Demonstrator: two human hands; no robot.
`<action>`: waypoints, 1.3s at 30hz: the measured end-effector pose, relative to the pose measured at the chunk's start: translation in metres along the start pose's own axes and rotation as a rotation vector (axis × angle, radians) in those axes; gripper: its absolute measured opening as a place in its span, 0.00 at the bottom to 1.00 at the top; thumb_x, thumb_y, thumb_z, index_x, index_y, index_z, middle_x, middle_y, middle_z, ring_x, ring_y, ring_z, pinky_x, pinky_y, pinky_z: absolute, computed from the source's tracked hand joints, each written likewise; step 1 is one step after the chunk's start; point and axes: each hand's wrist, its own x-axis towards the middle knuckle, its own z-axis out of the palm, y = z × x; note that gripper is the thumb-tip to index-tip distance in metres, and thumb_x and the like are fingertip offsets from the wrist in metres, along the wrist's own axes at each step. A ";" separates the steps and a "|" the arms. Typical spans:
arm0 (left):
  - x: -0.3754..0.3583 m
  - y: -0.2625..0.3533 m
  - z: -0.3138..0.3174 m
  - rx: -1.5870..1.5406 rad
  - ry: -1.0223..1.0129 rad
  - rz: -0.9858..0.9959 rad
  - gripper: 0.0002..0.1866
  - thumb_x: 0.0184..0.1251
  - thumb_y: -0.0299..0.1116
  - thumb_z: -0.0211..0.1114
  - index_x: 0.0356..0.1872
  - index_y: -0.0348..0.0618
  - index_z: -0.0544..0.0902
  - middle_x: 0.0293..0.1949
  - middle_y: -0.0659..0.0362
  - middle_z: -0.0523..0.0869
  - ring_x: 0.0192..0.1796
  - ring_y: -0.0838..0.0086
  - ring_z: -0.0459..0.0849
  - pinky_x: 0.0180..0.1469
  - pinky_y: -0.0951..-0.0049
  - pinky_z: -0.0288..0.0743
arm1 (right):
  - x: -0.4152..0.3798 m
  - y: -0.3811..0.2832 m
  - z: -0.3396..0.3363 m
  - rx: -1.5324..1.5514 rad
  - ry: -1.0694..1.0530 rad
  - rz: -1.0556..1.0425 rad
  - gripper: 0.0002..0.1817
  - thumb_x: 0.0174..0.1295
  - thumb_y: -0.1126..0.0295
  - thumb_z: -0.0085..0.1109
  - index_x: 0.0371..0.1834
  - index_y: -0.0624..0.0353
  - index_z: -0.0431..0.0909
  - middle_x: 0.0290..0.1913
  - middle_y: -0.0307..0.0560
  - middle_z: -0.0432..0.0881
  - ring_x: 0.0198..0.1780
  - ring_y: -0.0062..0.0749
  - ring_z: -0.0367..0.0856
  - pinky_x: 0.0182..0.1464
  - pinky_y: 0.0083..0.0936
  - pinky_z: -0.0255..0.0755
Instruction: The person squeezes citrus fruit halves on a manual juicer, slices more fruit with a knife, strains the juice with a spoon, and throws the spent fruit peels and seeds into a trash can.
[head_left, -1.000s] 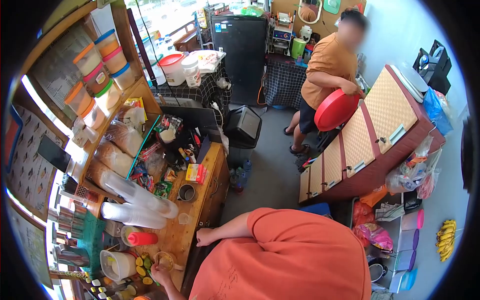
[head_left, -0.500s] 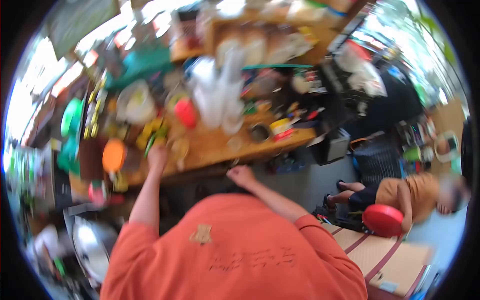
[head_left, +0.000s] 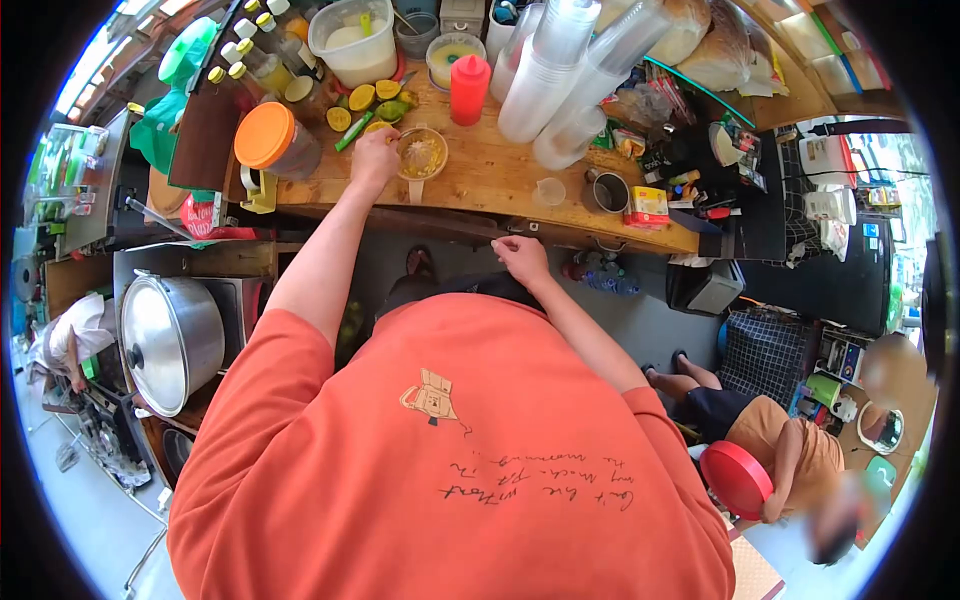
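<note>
My left hand [head_left: 374, 163] is closed over the wooden worktop, just left of a citrus juicer [head_left: 422, 155] with yellow pulp around its ridged cone. Its fingertips are close to a cut citrus half [head_left: 378, 127]; what they grip, if anything, is hidden. Further back lie more yellow citrus halves [head_left: 362, 97] and green peels [head_left: 394, 110], with a green-handled knife [head_left: 352, 132] beside them. My right hand [head_left: 522, 260] hangs in front of the worktop's edge with its fingers curled in. Whether it holds something small cannot be seen.
Left of the fruit stands an orange-lidded jar [head_left: 275, 140]. Behind are a red squeeze bottle [head_left: 469, 90], stacked plastic cups [head_left: 545, 80] and a white tub [head_left: 352, 45]. A metal cup [head_left: 606, 192] is near the right edge. Someone holding a red round lid [head_left: 737, 480] sits at right.
The view has steadied and swung, so the worktop sits higher and straighter. My left hand stays by the fruit and juicer, and my right hand stays at the worktop's front edge.
</note>
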 end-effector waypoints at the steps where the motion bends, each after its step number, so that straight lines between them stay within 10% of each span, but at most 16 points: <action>1: 0.002 0.001 0.002 0.012 -0.012 0.012 0.11 0.65 0.31 0.62 0.45 0.44 0.88 0.43 0.44 0.88 0.49 0.52 0.85 0.53 0.57 0.77 | 0.002 0.000 0.002 -0.046 -0.013 -0.023 0.20 0.62 0.54 0.66 0.43 0.61 0.88 0.35 0.50 0.90 0.37 0.35 0.89 0.42 0.29 0.80; 15: 0.030 0.031 -0.022 0.329 -0.292 0.342 0.10 0.61 0.29 0.60 0.40 0.48 0.87 0.44 0.49 0.87 0.51 0.52 0.84 0.52 0.54 0.78 | 0.042 -0.129 0.055 -0.439 -0.144 -0.076 0.26 0.54 0.47 0.72 0.38 0.63 0.88 0.38 0.55 0.89 0.44 0.47 0.88 0.47 0.40 0.80; 17: 0.033 0.038 -0.023 0.296 -0.305 0.369 0.10 0.61 0.28 0.59 0.40 0.48 0.88 0.44 0.50 0.87 0.50 0.52 0.85 0.50 0.53 0.78 | 0.049 -0.137 0.065 -0.420 -0.045 -0.046 0.28 0.49 0.44 0.74 0.24 0.64 0.86 0.29 0.56 0.87 0.35 0.50 0.86 0.41 0.42 0.78; 39: 0.060 0.048 -0.049 0.396 -0.648 0.938 0.09 0.59 0.26 0.63 0.38 0.48 0.89 0.39 0.52 0.83 0.46 0.53 0.85 0.46 0.54 0.77 | 0.059 -0.142 0.092 -0.279 0.106 -0.036 0.15 0.50 0.58 0.68 0.34 0.59 0.87 0.35 0.56 0.88 0.42 0.52 0.87 0.48 0.45 0.79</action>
